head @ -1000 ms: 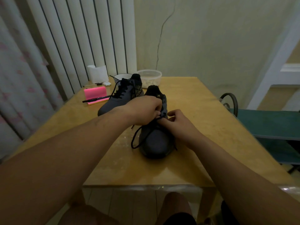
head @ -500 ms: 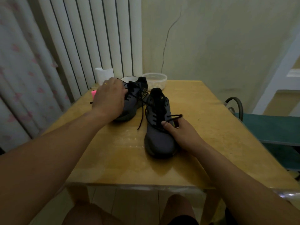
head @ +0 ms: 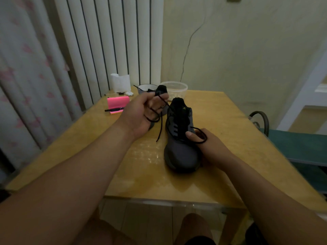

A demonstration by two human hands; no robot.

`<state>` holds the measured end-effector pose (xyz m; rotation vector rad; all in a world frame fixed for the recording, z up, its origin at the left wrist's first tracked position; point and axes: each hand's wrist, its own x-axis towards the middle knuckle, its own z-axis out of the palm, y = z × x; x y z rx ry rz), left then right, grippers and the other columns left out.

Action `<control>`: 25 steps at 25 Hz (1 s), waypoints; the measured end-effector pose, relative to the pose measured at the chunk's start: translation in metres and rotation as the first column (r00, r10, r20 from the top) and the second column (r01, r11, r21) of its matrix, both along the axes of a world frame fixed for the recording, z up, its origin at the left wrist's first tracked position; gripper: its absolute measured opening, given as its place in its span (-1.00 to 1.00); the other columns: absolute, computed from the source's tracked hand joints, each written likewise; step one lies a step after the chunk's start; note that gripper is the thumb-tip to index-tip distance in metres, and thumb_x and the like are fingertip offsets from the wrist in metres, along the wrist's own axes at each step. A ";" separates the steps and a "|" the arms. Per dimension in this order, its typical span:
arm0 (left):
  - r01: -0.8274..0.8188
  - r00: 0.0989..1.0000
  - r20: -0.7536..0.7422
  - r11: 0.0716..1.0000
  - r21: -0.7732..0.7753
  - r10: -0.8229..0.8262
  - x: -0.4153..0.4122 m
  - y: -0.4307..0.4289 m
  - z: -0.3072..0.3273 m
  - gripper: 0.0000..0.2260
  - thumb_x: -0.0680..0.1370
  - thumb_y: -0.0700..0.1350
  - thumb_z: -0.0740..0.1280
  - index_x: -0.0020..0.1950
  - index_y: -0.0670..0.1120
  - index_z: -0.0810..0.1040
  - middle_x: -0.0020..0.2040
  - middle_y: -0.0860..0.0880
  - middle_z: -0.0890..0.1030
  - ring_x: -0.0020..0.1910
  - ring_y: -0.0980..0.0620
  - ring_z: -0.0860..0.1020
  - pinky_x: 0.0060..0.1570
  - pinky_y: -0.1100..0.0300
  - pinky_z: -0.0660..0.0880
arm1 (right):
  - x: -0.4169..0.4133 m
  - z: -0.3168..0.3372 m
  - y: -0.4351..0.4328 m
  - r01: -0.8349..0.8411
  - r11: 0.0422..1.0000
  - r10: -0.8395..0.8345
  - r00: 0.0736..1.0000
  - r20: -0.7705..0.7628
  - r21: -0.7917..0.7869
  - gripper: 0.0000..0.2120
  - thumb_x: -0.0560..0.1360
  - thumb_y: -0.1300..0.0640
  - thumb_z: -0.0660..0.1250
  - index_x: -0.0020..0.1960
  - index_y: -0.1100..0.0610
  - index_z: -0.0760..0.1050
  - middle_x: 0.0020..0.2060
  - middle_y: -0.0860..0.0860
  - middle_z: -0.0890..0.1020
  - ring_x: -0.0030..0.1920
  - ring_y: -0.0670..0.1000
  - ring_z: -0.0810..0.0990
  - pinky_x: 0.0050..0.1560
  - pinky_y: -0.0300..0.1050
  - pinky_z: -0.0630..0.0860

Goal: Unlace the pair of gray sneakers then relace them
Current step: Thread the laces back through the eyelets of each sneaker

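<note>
The near sneaker stands on the table, toe toward the person — the right hand grips its right side. The raised left hand curls around a black lace, hiding most of the far sneaker.

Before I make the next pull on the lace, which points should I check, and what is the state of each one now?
1. Left hand grips the black lace: ok, it is raised above the table.
2. Right hand holds the near sneaker: ok, thumb on its upper.
3. Near sneaker stands flat on the table: ok.
4. Loose lace end hangs free between the left hand and the near sneaker: ok.
5. Which sneaker the held lace comes from: cannot tell; the far sneaker is mostly hidden behind the left hand.
6. Eyelets of the near sneaker emptied: cannot tell, too dark.
</note>
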<state>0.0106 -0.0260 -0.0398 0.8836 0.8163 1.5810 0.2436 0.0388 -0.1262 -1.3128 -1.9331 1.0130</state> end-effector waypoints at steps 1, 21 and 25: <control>0.084 0.984 0.157 0.996 0.009 -0.084 0.007 0.002 0.006 -0.61 0.69 -0.13 0.17 -0.35 -0.08 0.42 -0.14 -0.15 0.62 -0.01 -0.14 0.66 -0.05 0.03 0.64 | -0.001 -0.001 -0.001 0.002 1.000 -0.002 1.000 0.015 0.014 -0.47 0.54 -0.43 0.29 0.22 -0.01 0.51 0.08 -0.07 0.65 0.08 -0.02 0.64 0.06 0.03 0.58; -0.517 -0.001 -0.876 0.749 0.414 0.483 -0.039 0.016 -0.014 -0.74 0.61 -0.08 0.33 -0.27 -0.03 0.41 -0.16 -0.04 0.44 -0.15 -0.08 0.44 -0.25 0.10 0.27 | 0.000 -0.002 -0.005 -0.084 0.990 0.067 0.987 0.146 0.112 -0.58 0.74 -0.14 0.07 0.36 0.15 0.45 0.19 0.06 0.55 0.17 0.07 0.55 0.16 0.05 0.51; -0.576 0.008 -0.827 0.678 0.456 0.562 -0.044 0.018 -0.014 -0.83 0.59 -0.09 0.33 -0.17 -0.12 0.47 -0.08 -0.10 0.44 -0.07 -0.11 0.43 -0.22 0.14 0.23 | -0.001 -0.006 -0.004 -0.060 0.991 0.040 0.985 0.168 0.120 -0.60 0.76 -0.10 0.04 0.36 0.14 0.43 0.20 0.07 0.51 0.19 0.08 0.51 0.11 -0.01 0.44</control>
